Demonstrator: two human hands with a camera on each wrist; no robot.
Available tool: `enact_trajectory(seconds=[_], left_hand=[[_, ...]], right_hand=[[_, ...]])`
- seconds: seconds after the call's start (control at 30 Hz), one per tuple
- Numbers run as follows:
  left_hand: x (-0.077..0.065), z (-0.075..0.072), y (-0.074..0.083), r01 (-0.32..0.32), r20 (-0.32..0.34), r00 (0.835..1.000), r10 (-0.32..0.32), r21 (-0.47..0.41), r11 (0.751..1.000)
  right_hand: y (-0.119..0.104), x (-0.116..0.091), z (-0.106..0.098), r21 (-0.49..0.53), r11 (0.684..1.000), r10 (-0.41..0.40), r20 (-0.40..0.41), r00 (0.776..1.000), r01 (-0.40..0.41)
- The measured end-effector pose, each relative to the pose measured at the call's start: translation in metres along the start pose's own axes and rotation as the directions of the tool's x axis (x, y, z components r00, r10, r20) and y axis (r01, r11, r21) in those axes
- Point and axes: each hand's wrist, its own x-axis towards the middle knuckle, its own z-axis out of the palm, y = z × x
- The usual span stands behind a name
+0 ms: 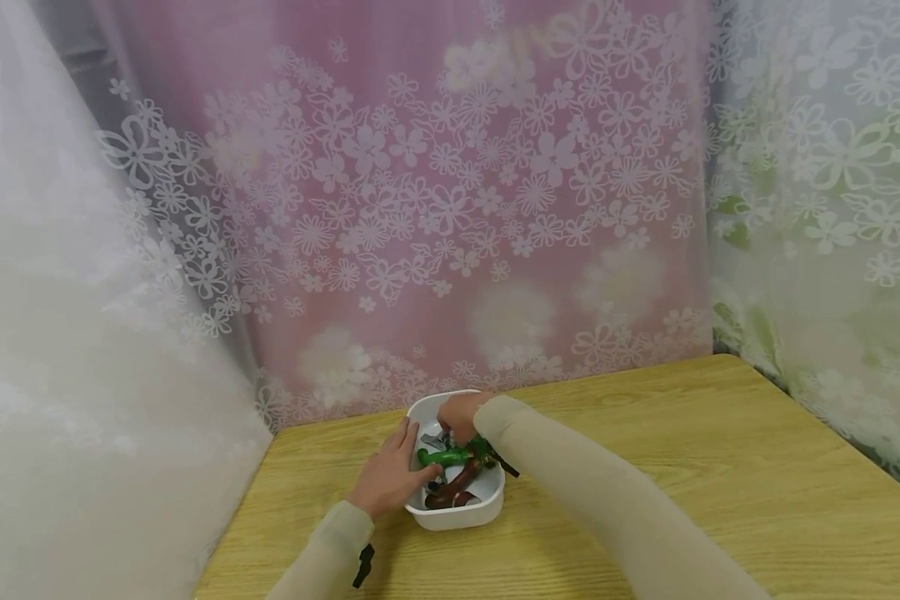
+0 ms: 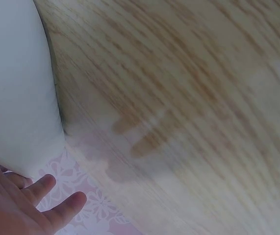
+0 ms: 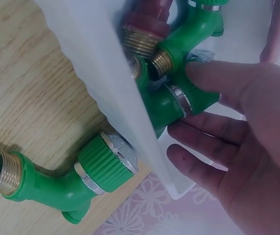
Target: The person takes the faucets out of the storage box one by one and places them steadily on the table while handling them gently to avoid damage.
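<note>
A white plastic basin [image 1: 457, 520] holds several green and dark red taps with threaded brass ends. In the head view, my left hand [image 1: 385, 477] lies along its left rim, thumb over the edge, fingers extended; the left wrist view shows those fingers [image 2: 63, 210] spread beside the outer wall. My right hand [image 1: 462, 414] reaches into the far part of the basin. There its thumb and fingers pinch the ribbed head of a green tap [image 3: 162, 110], as the right wrist view shows. Another green tap [image 3: 193, 36] and a dark red tap [image 3: 147, 22] lie beside it.
Outside the basin, one more green tap [image 3: 56, 191] appears against the wooden table [image 1: 645, 467] in the right wrist view. Flowered curtains [image 1: 450, 208] hang behind the table and at both sides. My right forearm [image 1: 592, 492] crosses over the basin's right rim.
</note>
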Motion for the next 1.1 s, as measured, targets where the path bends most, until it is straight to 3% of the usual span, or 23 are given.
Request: enact_trajectory(seconds=[0.4,0.7,1.1], left_hand=[[0.001,0.001,0.001,0.006,-0.007,1.000,-0.007,-0.014,1.000],[0.001,0.004,-0.002,-0.005,-0.014,1.000,0.005,-0.009,1.000],[0.002,0.006,-0.004,-0.005,-0.002,1.000,0.005,-0.019,1.000]], right_hand=[[0.004,-0.003,0.001,0.020,0.997,-0.070,-0.043,0.997,0.071],[0.004,-0.003,-0.004,-0.009,0.986,-0.168,-0.110,0.980,0.168],[0.004,-0.027,-0.022,0.011,0.967,-0.251,-0.153,0.956,0.256]])
